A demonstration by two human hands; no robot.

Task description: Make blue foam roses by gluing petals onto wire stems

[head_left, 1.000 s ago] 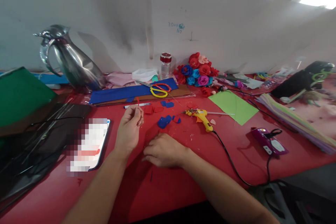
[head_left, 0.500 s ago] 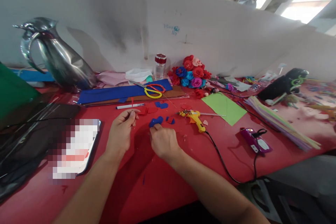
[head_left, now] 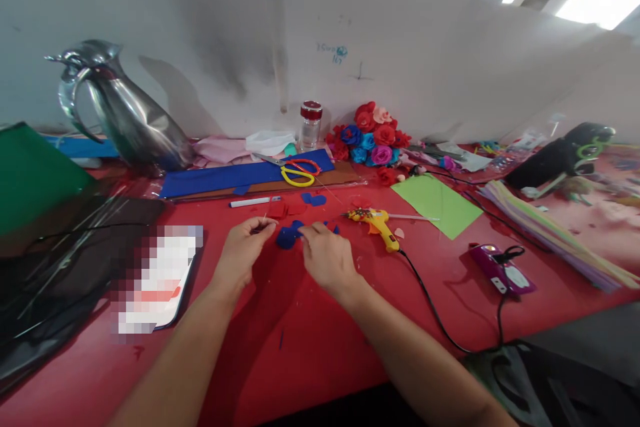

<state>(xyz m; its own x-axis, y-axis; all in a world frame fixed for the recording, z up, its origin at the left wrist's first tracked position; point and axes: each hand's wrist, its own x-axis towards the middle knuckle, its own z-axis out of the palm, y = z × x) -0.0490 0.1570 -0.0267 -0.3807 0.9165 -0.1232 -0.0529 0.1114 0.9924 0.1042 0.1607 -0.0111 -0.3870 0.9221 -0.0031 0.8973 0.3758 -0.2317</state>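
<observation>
My left hand is closed in a pinch over the red table. A thin, wire-like end shows at its fingertips, but I cannot make out what it is. Close by on the right, my right hand has its thumb and fingers pressed together at the edge of a blue petal-shaped piece. Small blue cut pieces and red scraps lie just beyond the hands. A yellow glue gun rests to the right of my right hand, its nozzle pointing left.
Behind lie a white marker, scissors on a blue strip, a jar and a bunch of flowers. A phone lies left; green paper, a purple power adapter and a black cord lie right.
My right hand has drawn the blue petal piece toward my left hand, and the piece appears turned. The whole view has shifted slightly.
</observation>
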